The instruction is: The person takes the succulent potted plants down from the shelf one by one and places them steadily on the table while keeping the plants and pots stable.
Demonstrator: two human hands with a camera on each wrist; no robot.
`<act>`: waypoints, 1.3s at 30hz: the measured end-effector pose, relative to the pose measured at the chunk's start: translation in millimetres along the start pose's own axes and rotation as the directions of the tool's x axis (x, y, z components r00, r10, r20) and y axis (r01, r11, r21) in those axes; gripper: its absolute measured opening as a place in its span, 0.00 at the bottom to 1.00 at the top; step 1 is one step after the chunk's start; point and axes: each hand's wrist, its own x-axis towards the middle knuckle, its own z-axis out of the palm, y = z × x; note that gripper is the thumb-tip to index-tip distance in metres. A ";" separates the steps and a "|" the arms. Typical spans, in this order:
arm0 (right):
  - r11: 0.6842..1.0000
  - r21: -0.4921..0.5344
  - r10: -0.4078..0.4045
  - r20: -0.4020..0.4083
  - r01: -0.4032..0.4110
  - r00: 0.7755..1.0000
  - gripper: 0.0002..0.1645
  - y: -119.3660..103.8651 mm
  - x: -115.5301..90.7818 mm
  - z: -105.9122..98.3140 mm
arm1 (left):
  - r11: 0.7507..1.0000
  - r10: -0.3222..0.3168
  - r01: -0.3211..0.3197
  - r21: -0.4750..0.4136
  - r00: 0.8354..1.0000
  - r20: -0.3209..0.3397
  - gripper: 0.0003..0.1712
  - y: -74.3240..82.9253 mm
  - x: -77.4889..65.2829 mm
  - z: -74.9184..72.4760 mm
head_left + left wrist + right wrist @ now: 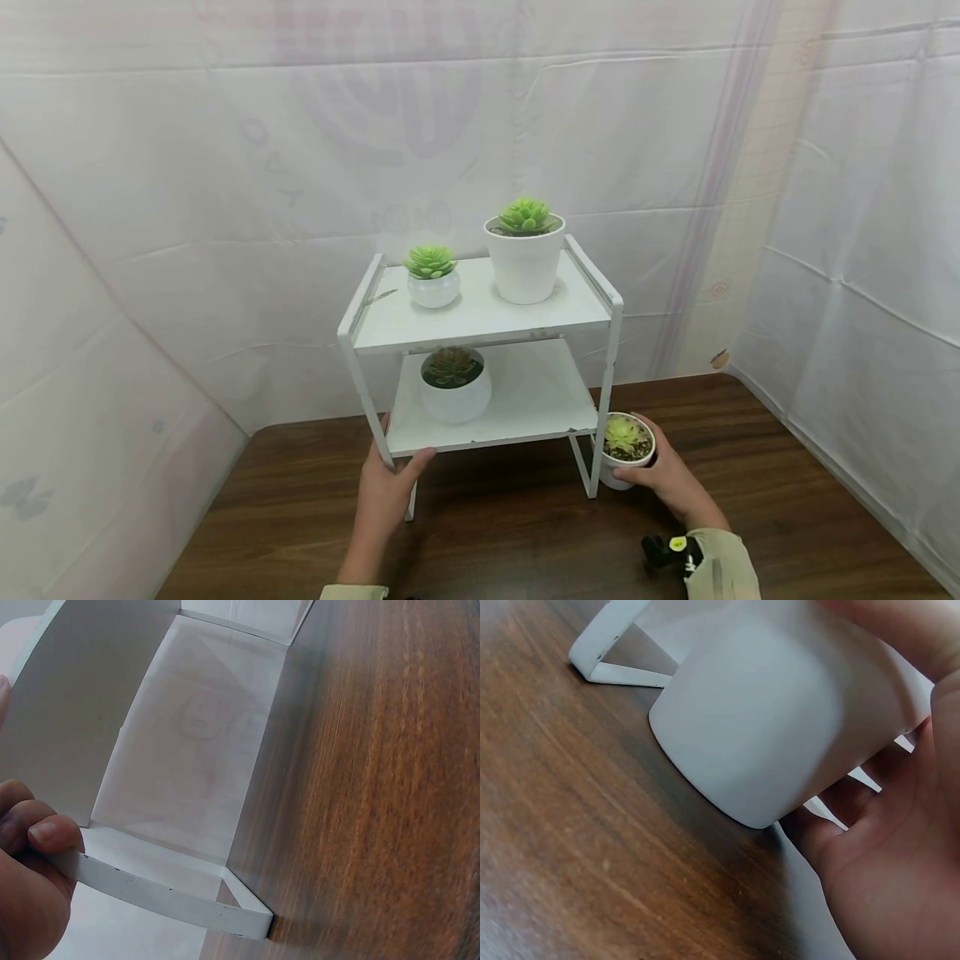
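Potted succulent held beside white rack

The left hand gripped the rack's front left leg, fingers curled round it by the lower shelf; the fingers of the right hand clasped the potted succulent just outside the front right leg, low by the wooden bench. Farther in, a dark succulent stood on that shelf's left half; above, a small green succulent stood left of a taller potted plant. Behind hung a pale sheet
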 end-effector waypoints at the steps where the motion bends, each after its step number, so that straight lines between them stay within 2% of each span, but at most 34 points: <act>1: 1.000 -0.001 0.002 0.000 -0.002 1.000 0.61 -0.5 -0.2 0.1 | 1.000 0.001 -0.001 -0.002 1.000 0.001 0.58 0.0 0.0 0.0; 9: 1.000 -0.001 0.017 0.003 -0.017 1.000 0.65 -1.3 -0.9 -0.6 | 1.000 0.004 -0.004 -0.005 1.000 0.000 0.59 -0.8 0.8 0.5; 21: 0.999 0.034 -0.004 0.013 0.003 1.000 0.64 -0.1 -1.9 -6.3 | 1.000 0.007 -0.007 0.002 1.000 0.007 0.58 -1.0 0.6 1.0; 28: 0.998 0.007 -0.059 -0.003 0.059 0.998 0.61 -3.7 -4.1 -12.0 | 1.000 0.001 -0.001 0.016 1.000 -0.001 0.58 -0.8 0.2 0.8; 39: 0.981 -0.096 -0.169 -0.001 0.169 0.986 0.54 -10.7 -6.0 -17.9 | 1.000 -0.001 0.001 0.026 1.000 0.000 0.58 -2.4 1.3 0.7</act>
